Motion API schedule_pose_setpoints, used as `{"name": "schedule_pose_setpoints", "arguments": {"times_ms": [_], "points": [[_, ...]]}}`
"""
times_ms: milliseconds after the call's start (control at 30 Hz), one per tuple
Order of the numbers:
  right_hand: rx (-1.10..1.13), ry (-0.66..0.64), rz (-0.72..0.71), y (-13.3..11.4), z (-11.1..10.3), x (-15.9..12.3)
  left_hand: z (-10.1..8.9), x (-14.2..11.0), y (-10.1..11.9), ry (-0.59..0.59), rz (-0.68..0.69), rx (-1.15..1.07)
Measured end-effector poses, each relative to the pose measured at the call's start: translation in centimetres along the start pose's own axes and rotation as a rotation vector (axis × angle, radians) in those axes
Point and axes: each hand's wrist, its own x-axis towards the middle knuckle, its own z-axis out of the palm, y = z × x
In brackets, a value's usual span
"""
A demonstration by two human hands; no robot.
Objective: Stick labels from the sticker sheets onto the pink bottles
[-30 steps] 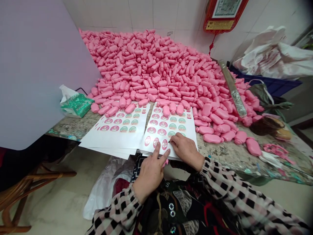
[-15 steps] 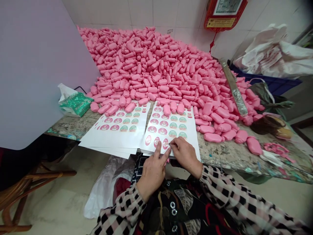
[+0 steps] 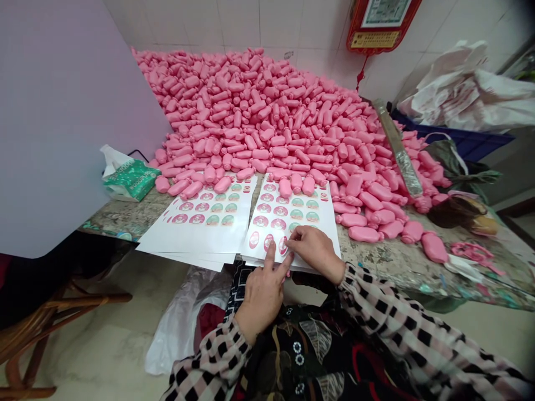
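A white sticker sheet point(image 3: 321, 229) with round pink and green labels lies at the table's front edge, on a stack of sheets. My left hand point(image 3: 262, 289) rests two stretched fingers on its near edge, holding it flat. My right hand point(image 3: 314, 248) is curled beside it, fingertips pinching at a pink sticker point(image 3: 283, 245) in the bottom row. A second sticker sheet point(image 3: 200, 223) lies to the left. Behind both rises a large heap of small pink plastic bottles point(image 3: 271, 117); a few rest on the sheets' far ends.
A green tissue pack point(image 3: 129, 178) sits at the table's left. A foil-wrapped long roll point(image 3: 399, 150) lies on the heap's right side. White bags and a blue crate point(image 3: 468, 142) stand far right. A wooden chair point(image 3: 45, 317) and plastic bag point(image 3: 184, 317) are below.
My right hand has shifted a little left and up onto the bottom-row sticker. My left hand stays pressed on the sheet's near edge.
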Motion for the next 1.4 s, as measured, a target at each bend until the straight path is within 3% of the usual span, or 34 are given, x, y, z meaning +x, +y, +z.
{"name": "schedule_pose_setpoints", "arguments": {"times_ms": [167, 333, 433, 500, 567, 633, 733, 833, 967, 1133, 1400], "points": [[0.054, 0.117, -0.078, -0.4, -2.0, 0.6, -0.2, 0.2, 0.0, -0.008, -0.015, -0.036], [0.388, 0.099, -0.078, 2.3, -1.6, 1.3, -0.6, -0.9, -1.1, 0.066, 0.075, -0.303], [0.721, 0.100, -0.022, 3.7, -0.9, 1.1, -1.6, -2.0, -1.7, 0.175, 0.074, -0.695], [0.884, 0.124, -0.018, 3.6, -0.8, 0.5, -2.9, -2.2, -1.8, 0.189, -0.100, -1.091], [0.958, 0.144, -0.055, 2.6, -1.0, -0.5, -4.3, -1.4, -1.7, 0.094, -0.312, -1.563], [0.990, 0.114, -0.112, 1.0, -1.5, -1.8, -5.5, -0.1, -1.4, -0.066, -0.433, -1.974], [0.986, 0.033, -0.161, -1.2, -2.0, -3.6, -6.3, 2.0, -0.9, -0.129, -0.533, -2.269], [0.944, -0.006, -0.165, -2.0, -1.9, -4.5, -6.1, 3.0, -0.5, -0.083, -0.563, -2.300], [0.933, -0.027, -0.173, -1.2, -1.1, -4.8, -5.5, 3.1, -0.1, -0.154, -0.498, -2.286], [0.896, -0.058, -0.193, -0.5, -0.2, -4.7, -5.5, 3.0, 0.0, -0.199, -0.516, -2.264], [0.748, 0.008, -0.207, -0.2, 0.3, -4.6, -5.9, 3.2, 0.2, -0.189, -0.522, -2.238]]}}
